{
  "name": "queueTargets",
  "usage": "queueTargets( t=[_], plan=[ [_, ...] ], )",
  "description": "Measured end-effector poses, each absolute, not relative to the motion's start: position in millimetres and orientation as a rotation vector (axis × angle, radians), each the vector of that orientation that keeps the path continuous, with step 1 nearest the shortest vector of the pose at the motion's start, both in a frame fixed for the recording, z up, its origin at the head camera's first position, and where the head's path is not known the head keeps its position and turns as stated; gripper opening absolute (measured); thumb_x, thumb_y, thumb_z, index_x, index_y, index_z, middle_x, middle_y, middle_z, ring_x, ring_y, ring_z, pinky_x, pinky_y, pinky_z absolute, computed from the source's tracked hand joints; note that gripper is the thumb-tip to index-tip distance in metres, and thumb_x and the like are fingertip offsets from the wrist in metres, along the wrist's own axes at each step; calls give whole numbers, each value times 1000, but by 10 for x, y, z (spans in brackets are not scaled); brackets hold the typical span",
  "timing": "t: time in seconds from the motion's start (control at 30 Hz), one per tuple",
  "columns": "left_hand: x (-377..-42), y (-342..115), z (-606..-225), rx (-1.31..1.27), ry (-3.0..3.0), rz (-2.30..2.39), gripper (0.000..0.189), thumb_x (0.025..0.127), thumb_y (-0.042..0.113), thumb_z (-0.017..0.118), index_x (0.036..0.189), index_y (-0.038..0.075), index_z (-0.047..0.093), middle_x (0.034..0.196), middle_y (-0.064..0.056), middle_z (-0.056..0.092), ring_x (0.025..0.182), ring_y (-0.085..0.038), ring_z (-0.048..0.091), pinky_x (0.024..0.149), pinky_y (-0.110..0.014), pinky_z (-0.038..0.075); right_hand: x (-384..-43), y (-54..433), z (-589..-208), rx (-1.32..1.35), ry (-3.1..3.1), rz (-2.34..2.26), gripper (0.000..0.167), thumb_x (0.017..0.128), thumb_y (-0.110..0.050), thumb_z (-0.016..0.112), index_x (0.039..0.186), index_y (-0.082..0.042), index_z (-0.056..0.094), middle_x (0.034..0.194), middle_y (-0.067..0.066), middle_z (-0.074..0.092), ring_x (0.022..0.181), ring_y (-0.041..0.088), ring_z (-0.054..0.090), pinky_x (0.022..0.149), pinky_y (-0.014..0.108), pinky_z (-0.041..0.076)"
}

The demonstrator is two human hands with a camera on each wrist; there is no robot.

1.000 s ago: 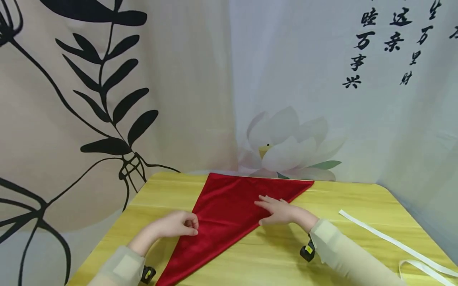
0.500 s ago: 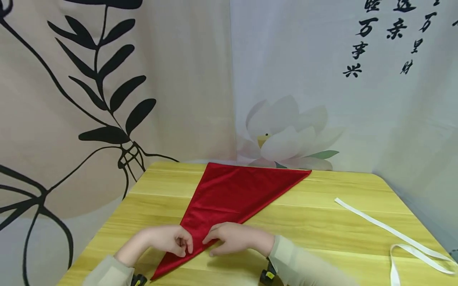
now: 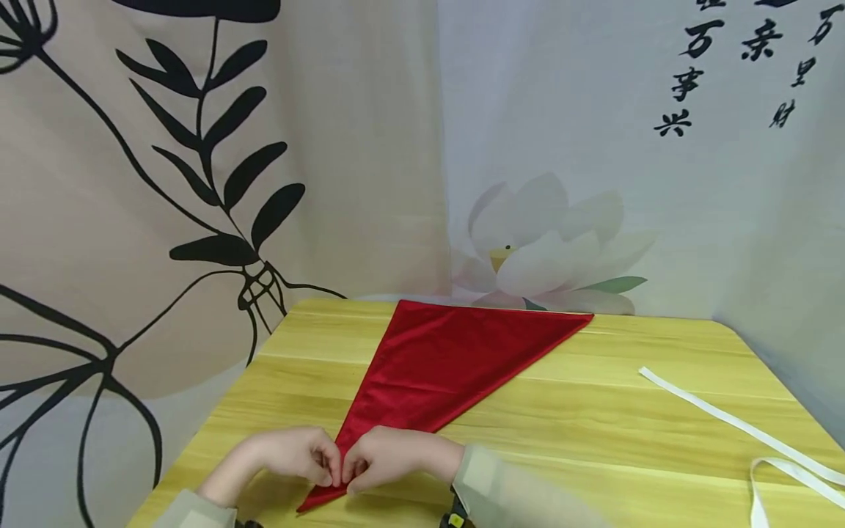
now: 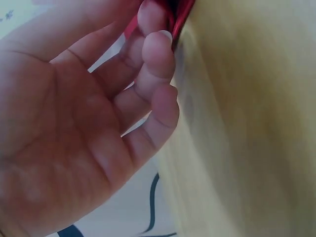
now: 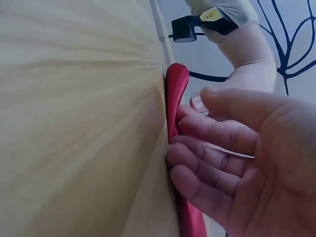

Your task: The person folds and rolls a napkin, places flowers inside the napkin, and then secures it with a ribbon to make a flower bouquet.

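A shiny red cloth point(image 3: 442, 367), folded to a triangle, lies on the wooden table with its narrow corner toward me. My left hand point(image 3: 293, 455) is at that corner, thumb and forefinger tips close together on the cloth; I cannot tell whether they pinch it. Its other fingers curve loosely in the left wrist view, where a bit of red cloth point(image 4: 182, 19) shows at the top. Right beside it, my right hand point(image 3: 403, 455) touches the cloth edge with bent fingertips. The right wrist view shows its thumb apart from the fingers, beside the raised-looking red corner point(image 5: 177, 81).
On the right of the yellow wooden table point(image 3: 561, 418) lies a long white ribbon point(image 3: 719, 414), looped near the front. A curtain point(image 3: 370, 147) printed with plants and writing hangs right behind the table. Each wrist carries a small black camera point(image 3: 455, 517).
Both hands have come down from the middle of the cloth to its near corner. The right hand has moved left until it is beside the left hand. The cloth lies much as before.
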State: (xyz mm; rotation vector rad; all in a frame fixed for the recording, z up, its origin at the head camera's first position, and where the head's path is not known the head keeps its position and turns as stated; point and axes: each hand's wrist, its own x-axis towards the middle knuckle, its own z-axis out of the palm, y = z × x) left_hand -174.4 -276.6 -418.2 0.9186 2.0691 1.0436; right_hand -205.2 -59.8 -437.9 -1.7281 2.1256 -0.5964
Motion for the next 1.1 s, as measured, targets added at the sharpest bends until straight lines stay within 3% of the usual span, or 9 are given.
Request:
queueTargets(
  t=[0.2, 0.43, 0.7, 0.93, 1.1],
  plan=[
    [-1906, -2863, -4175, 829, 2025, 1009, 8, 82, -6, 65, 87, -8, 71, 79, -8, 71, 67, 2, 53, 60, -15, 43, -2053, -690, -4411, -1579, 2163, -614, 13, 83, -23, 77, 92, -16, 73, 67, -20, 58, 58, -11, 49, 58, 9, 43],
    [-2070, -2826, -4173, 633, 2088, 876, 12, 77, -4, 67, 85, -1, 75, 66, 6, 63, 50, -2, 42, 43, -17, 36, -2047, -751, -4468, -1503, 2205, -613, 18, 75, -23, 84, 85, -19, 69, 59, -18, 52, 55, -6, 43, 54, 11, 40],
    [-2134, -2936, -4251, 604, 2039, 988, 14, 81, 1, 68, 92, -1, 75, 68, 3, 65, 53, -5, 51, 44, -19, 40, -1992, -787, -4513, -1467, 2366, -604, 21, 71, -27, 85, 71, -23, 65, 53, -19, 49, 53, -6, 46, 53, 10, 37],
    [-2127, -3005, -4323, 610, 2035, 1084, 16, 83, 7, 70, 96, 1, 76, 74, -1, 68, 56, -7, 56, 46, -19, 41, -2006, -780, -4580, -1451, 2393, -642, 16, 73, -25, 83, 70, -22, 67, 52, -22, 50, 50, -10, 44, 51, 9, 37],
    [-2129, -3044, -4337, 645, 2029, 1092, 16, 84, 8, 69, 96, 0, 76, 71, 2, 64, 56, -6, 54, 46, -18, 40, -2012, -782, -4573, -1443, 2366, -713, 12, 75, -20, 80, 69, -21, 69, 55, -24, 51, 53, -12, 45, 53, 8, 39]
  ],
)
